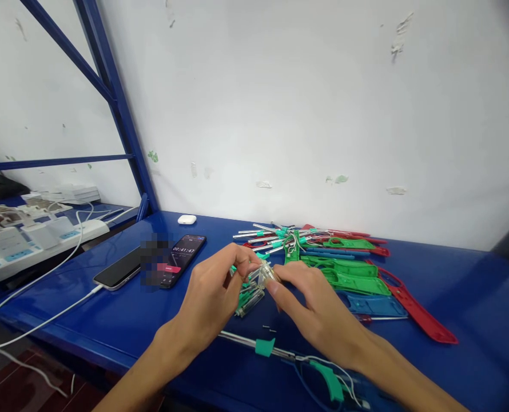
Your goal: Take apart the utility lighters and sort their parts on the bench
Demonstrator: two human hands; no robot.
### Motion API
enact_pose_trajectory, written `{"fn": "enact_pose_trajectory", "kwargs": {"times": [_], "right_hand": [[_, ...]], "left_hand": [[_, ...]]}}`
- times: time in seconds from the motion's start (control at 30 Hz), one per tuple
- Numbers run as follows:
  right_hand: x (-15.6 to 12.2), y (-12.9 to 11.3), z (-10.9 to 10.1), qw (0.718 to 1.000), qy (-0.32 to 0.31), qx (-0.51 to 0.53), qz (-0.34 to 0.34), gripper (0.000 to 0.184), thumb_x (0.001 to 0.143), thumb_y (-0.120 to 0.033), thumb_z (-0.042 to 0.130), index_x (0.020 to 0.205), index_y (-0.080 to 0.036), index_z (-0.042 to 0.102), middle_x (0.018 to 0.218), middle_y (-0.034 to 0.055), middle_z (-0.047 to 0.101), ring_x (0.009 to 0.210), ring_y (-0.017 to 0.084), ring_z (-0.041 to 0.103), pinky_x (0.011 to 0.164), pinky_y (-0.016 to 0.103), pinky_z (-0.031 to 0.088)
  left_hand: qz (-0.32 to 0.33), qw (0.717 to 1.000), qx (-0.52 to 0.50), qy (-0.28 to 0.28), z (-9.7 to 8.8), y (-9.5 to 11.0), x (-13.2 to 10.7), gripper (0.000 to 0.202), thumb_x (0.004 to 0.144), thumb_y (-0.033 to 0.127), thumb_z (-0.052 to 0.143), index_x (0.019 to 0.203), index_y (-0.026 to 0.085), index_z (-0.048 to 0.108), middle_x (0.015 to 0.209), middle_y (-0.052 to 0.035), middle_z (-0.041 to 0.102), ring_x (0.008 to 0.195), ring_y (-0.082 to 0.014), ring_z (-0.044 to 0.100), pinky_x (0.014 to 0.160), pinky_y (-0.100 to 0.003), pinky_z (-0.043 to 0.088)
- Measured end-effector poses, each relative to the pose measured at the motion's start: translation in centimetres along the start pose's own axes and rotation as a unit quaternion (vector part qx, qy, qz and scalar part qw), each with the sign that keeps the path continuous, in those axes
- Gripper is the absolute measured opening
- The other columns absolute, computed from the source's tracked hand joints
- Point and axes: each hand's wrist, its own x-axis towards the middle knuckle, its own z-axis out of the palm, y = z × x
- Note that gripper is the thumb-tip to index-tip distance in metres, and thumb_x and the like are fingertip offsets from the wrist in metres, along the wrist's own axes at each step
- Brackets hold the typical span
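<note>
A small clear plastic part (266, 273) is held up above the table between my two hands. My right hand (312, 294) pinches it between thumb and forefinger. My left hand (218, 292) is closed, its fingertips on the part's left side. Behind and below my fingers lies a pile of similar clear and green small parts (250, 300), partly covered by the left hand. In front of me, a metal rod (237, 339) with a green clip (265, 347), white wires and a green curved piece (332, 382) lies partly under my right forearm. Two tiny screws (269, 329) rest between.
Green handle shells (353, 276), a red shell (428, 315), a blue shell (377, 305) and a screwdriver (366, 319) lie to the right. Metal rods (263, 240) are heaped behind. Two phones (123, 266) and a white case (187, 220) sit left, with a charging cable (57, 317).
</note>
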Motion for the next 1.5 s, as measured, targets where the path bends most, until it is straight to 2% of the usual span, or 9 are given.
{"fn": "enact_pose_trajectory", "kwargs": {"times": [0.27,0.37,0.47,0.67,0.83,0.97,1.17,1.3,1.5], "right_hand": [[-0.1,-0.6,-0.3,0.996,-0.071,0.059,0.016,0.043,0.113,-0.043,0.037,0.077,-0.024,0.051,0.066,-0.0052,0.055,0.058,0.013,0.049,0.058,0.034,0.033],[-0.4,-0.8,-0.3,0.994,-0.085,0.062,0.019,0.043,0.114,-0.044,0.034,0.079,-0.025,0.049,0.064,-0.0061,0.052,0.055,0.014,0.044,0.056,0.034,0.031],[-0.6,-0.9,-0.2,0.995,-0.087,0.049,0.022,0.042,0.115,-0.043,0.032,0.08,-0.025,0.048,0.065,-0.0054,0.049,0.056,0.015,0.038,0.056,0.035,0.029],[-0.9,-1.1,-0.3,0.994,-0.099,0.032,0.03,0.046,0.116,-0.044,0.029,0.079,-0.025,0.047,0.067,-0.0036,0.051,0.059,0.016,0.041,0.058,0.033,0.032],[-0.9,-1.2,-0.5,0.993,-0.111,0.03,0.04,0.051,0.116,-0.05,0.026,0.078,-0.025,0.048,0.068,-0.002,0.053,0.061,0.016,0.044,0.06,0.032,0.038],[-1.0,-1.0,-0.5,0.991,-0.121,0.044,0.045,0.052,0.115,-0.052,0.026,0.079,-0.025,0.05,0.068,-0.0022,0.053,0.061,0.016,0.045,0.061,0.033,0.04],[-0.8,-1.3,-0.6,0.983,-0.141,0.094,0.064,0.054,0.116,-0.054,0.026,0.074,-0.024,0.044,0.068,-0.0027,0.047,0.062,0.016,0.043,0.06,0.032,0.039],[-0.8,-1.3,-0.6,0.971,-0.153,0.159,0.09,0.055,0.115,-0.055,0.028,0.074,-0.024,0.044,0.069,-0.0029,0.044,0.065,0.016,0.041,0.061,0.032,0.035],[-0.4,-0.2,0.0,0.973,-0.125,0.179,0.068,0.053,0.115,-0.053,0.039,0.072,-0.023,0.042,0.065,-0.0058,0.044,0.06,0.013,0.04,0.058,0.033,0.028]], "left_hand": [[0.057,0.996,0.057,0.029,0.1,-0.3,-0.7,0.036,0.102,0.005,0.051,0.078,0.024,0.033,0.09,0.0004,0.072,0.076,-0.0097,0.069,0.065,-0.021,0.052],[0.086,0.993,0.076,0.032,-0.1,-0.2,-0.7,0.039,0.101,0.003,0.052,0.077,0.024,0.03,0.088,0.0007,0.071,0.074,-0.0092,0.068,0.062,-0.02,0.05],[0.121,0.988,0.086,0.03,-0.3,-0.2,-0.6,0.041,0.1,0.0,0.052,0.076,0.024,0.028,0.082,0.0016,0.064,0.073,-0.0094,0.065,0.06,-0.02,0.049],[0.178,0.98,0.082,0.038,-0.2,-0.3,-0.5,0.04,0.095,-0.008,0.045,0.076,0.023,0.028,0.079,0.0027,0.049,0.071,-0.0087,0.056,0.06,-0.017,0.052],[0.166,0.984,0.065,0.021,-0.1,-0.4,-0.6,0.041,0.09,-0.011,0.043,0.076,0.023,0.026,0.078,0.0042,0.038,0.071,-0.008,0.055,0.06,-0.016,0.053],[0.15,0.988,0.034,0.009,-0.1,-0.4,-0.6,0.04,0.087,-0.011,0.043,0.076,0.022,0.025,0.078,0.0043,0.037,0.068,-0.007,0.051,0.062,-0.016,0.056],[0.114,0.993,0.002,-0.005,-0.3,0.1,-0.6,0.038,0.086,-0.008,0.044,0.074,0.022,0.023,0.077,0.0043,0.037,0.066,-0.0065,0.048,0.064,-0.018,0.057],[0.105,0.994,0.005,-0.004,-0.6,0.5,-0.6,0.037,0.089,-0.006,0.045,0.072,0.021,0.025,0.076,0.0044,0.042,0.068,-0.0063,0.057,0.063,-0.017,0.055],[0.085,0.995,0.021,0.048,-1.0,1.0,-0.2,0.045,0.093,-0.004,0.059,0.067,0.019,0.03,0.074,0.0054,0.063,0.078,-0.0067,0.073,0.063,-0.012,0.053]]}}
